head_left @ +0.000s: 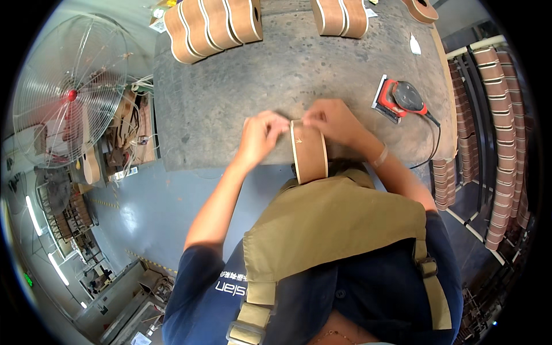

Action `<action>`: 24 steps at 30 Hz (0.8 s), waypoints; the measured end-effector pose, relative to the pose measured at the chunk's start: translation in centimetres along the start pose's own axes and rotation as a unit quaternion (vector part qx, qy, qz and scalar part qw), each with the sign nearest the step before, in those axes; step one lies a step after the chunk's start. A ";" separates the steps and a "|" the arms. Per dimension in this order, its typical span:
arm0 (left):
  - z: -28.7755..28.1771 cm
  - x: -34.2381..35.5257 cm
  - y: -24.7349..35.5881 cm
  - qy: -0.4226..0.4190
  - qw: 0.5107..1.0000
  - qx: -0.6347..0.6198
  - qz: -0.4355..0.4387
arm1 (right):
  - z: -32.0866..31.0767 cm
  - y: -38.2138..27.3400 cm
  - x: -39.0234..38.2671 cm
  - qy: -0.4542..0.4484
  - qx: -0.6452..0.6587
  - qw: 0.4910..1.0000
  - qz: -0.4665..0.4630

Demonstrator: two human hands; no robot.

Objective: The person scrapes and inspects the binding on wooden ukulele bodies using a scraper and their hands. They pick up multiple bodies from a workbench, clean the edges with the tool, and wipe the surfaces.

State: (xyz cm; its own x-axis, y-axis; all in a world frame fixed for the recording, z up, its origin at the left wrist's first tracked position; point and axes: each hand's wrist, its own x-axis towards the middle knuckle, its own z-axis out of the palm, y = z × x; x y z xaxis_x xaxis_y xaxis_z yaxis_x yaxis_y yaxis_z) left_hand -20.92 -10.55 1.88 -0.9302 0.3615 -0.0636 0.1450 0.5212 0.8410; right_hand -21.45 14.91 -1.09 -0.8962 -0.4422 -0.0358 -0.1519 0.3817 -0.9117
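A brown wooden ukulele body with cream binding along its edges stands on its side at the near table edge, against my apron. A small light mark shows on its curved side. My left hand is at its far left corner, thumb and fingers pinched together. At the far right corner my right hand bends down with its fingers also pinched, close to the binding. The fingertips are blurred, and whatever is between them is too small to make out.
On the dark worktable, a red and black sander lies right with its cord over the edge. Far left stands a row of bodies, with more bodies and a white bottle beyond. A fan stands left, racks right.
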 end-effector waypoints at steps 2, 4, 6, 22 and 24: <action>1.1 2.0 -2.9 -0.030 0.995 -0.018 -0.093 | 0.6 2.9 2.6 -0.023 0.016 0.998 0.060; 1.2 2.1 -2.9 -0.025 0.995 -0.037 -0.091 | 0.7 2.4 1.9 -0.009 0.042 0.998 0.040; 0.7 -0.7 -1.8 -0.002 0.999 -0.009 -0.034 | 1.3 0.6 -0.2 0.018 0.026 0.999 -0.013; 0.6 -4.8 1.3 0.115 0.981 0.076 0.137 | 1.8 -4.8 -3.8 0.135 -0.097 0.964 -0.208; 1.1 -7.0 1.4 0.130 0.973 0.092 0.170 | 2.8 -5.5 -5.7 0.140 -0.130 0.960 -0.205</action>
State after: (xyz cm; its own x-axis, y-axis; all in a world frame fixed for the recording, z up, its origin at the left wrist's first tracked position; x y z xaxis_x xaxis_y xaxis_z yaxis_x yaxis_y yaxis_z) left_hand -13.83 -11.54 2.88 -0.8687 0.3421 0.3582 0.4939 0.5441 0.6782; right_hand -14.32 13.05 2.98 -0.8101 -0.3762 0.4497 -0.5824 0.4273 -0.6916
